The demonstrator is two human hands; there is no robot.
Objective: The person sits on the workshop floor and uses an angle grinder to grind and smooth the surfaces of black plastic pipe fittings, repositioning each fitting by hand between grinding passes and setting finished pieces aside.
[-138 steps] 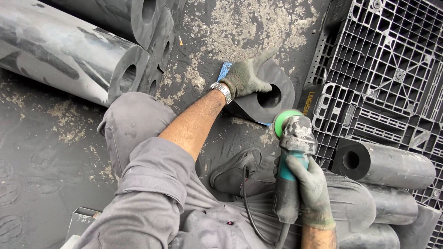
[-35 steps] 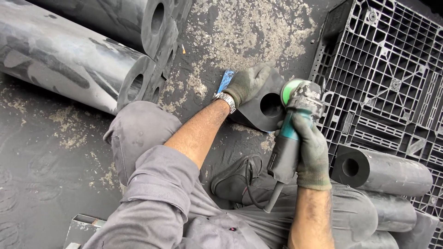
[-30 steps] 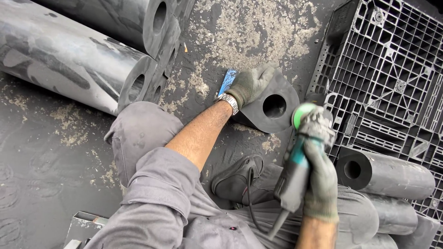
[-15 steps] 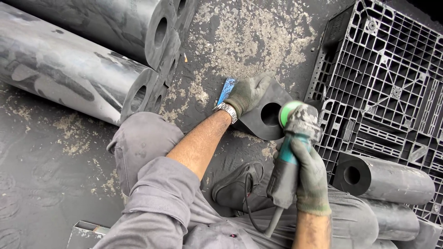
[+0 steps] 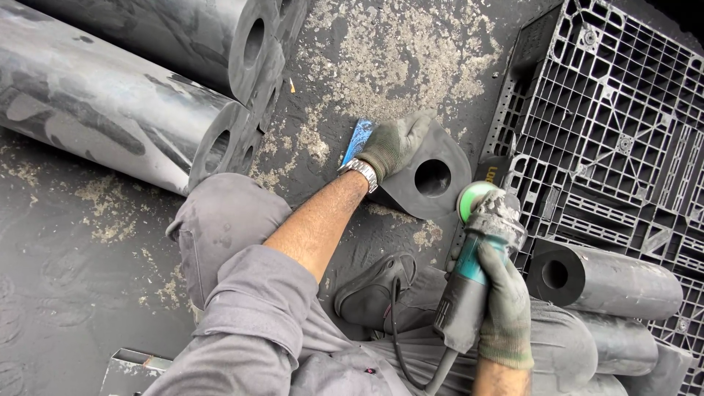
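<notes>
My left hand (image 5: 390,147), in a grey-green glove, rests on the top left of a short black block with a round hole (image 5: 429,180) that stands on the dark floor. My right hand (image 5: 502,293), also gloved, grips a teal and grey angle grinder (image 5: 477,253). Its green disc guard sits just right of the block, at its lower right edge. The grinder's cable runs down over my lap. A blue flat strip (image 5: 358,141) lies on the floor beside my left wrist.
Long black hollow cylinders (image 5: 125,110) lie at the upper left. A black plastic pallet (image 5: 623,125) fills the upper right, with shorter black tubes (image 5: 609,282) stacked below it. Pale dust covers the floor (image 5: 381,51). My knee and shoe (image 5: 370,293) are in front.
Over the last seconds the grinder swung in to the block, drew back and returned to its right edge. My left hand stayed on the block. The view shifted slightly.
</notes>
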